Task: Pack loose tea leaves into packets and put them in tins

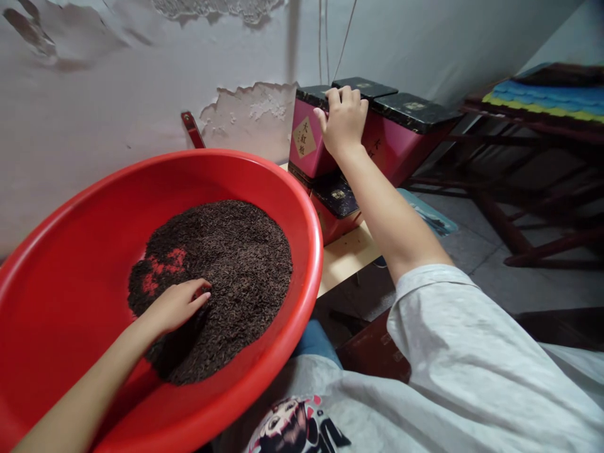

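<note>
A wide red plastic basin (pixel 61 251) takes up the left side, tilted in view, with a heap of dark, twisted loose tea leaves (pixel 250 264) in it. My left hand (pixel 182 305) is at the heap's left part, palm down, thumb and index finger apart; the other fingers are hidden. Up and to the right, my right hand (pixel 346 119) grips the top edge of a pink tea tin (pixel 309 135) with a black lid and a diamond label. Its fingers curl over the lid and its thumb is at the near side.
More pink tins with black lids, such as the right-hand tin (pixel 406 141) and a lower tin (pixel 337 204), are stacked on a pale wooden board (pixel 346 258). Peeling wall (pixel 255 113) stands behind. At right, a dark wooden rack (pixel 495 207) carries blue and yellow mats (pixel 557 97).
</note>
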Motion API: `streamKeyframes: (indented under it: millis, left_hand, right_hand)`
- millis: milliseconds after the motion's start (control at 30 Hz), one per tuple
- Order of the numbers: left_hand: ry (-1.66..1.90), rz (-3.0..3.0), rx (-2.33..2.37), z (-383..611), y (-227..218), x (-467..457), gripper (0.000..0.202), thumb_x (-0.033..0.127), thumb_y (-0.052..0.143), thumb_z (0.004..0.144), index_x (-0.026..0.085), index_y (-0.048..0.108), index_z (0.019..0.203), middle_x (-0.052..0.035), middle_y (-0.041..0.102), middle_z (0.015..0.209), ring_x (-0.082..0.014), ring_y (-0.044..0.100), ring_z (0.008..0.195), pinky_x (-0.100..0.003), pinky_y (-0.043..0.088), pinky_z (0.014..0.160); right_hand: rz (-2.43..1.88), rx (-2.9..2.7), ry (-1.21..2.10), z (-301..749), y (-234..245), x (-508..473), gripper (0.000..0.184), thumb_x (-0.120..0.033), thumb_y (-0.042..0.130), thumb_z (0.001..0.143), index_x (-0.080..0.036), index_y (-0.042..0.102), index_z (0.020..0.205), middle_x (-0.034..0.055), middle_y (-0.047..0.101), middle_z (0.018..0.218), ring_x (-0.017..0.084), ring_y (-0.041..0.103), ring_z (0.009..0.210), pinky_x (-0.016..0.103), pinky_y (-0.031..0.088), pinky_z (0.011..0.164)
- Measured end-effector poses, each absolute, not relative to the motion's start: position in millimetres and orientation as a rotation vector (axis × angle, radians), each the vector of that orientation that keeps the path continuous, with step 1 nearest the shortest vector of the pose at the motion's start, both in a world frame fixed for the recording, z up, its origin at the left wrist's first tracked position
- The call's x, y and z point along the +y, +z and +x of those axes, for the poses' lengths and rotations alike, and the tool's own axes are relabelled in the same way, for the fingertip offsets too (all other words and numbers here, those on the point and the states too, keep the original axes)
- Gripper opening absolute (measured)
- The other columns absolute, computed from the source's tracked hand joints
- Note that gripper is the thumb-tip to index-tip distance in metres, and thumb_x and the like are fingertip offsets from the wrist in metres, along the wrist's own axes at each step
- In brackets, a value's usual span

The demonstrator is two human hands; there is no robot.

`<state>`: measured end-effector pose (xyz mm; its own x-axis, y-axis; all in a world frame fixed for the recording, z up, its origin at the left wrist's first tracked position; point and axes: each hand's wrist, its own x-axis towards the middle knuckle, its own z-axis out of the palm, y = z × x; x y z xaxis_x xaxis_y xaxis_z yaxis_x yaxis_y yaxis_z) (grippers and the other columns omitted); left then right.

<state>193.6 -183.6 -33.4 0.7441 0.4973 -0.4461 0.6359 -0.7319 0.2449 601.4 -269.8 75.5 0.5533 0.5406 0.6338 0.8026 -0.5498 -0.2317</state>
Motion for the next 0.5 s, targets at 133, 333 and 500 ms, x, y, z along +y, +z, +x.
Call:
streamKeyframes:
  millis: [133, 333, 500]
  left_hand:
    - [-0.480, 2.553, 0.879, 193, -31, -183, 0.052, 0.048, 0.030, 0.081, 0.016, 0.057, 0.112, -0.0100, 0.066, 0.106, -0.0249, 0.061, 0.097, -0.035, 0.045, 0.087]
    - [-0.508, 2.545, 0.877, 192, -34, -181, 0.052, 0.048, 0.030, 0.081, 0.016, 0.058, 0.111, -0.0104, 0.067, 0.105, -0.0256, 0.062, 0.094, -0.036, 0.045, 0.086]
    - [-0.505, 2.548, 0.862, 190, -36, -180, 0.052, 0.049, 0.030, 0.081, 0.016, 0.057, 0.112, -0.0100, 0.066, 0.107, -0.0252, 0.061, 0.097, -0.036, 0.044, 0.088]
  right_hand:
    - [-2.243, -1.086, -0.679, 600, 74, -273, 0.049, -0.047, 0.019, 0.087, -0.022, 0.045, 0.120, 0.0139, 0.045, 0.126, 0.034, 0.035, 0.119, 0.057, 0.025, 0.099]
    - [-2.226, -1.069, -0.642, 594, 71, -277, 0.044, -0.045, 0.028, 0.084, -0.026, 0.044, 0.120, 0.0114, 0.043, 0.128, 0.032, 0.033, 0.121, 0.057, 0.024, 0.102]
    - [-2.217, -1.044, -0.595, 592, 72, -277, 0.043, -0.042, 0.033, 0.082, -0.027, 0.043, 0.120, 0.0106, 0.042, 0.130, 0.031, 0.032, 0.124, 0.056, 0.023, 0.104]
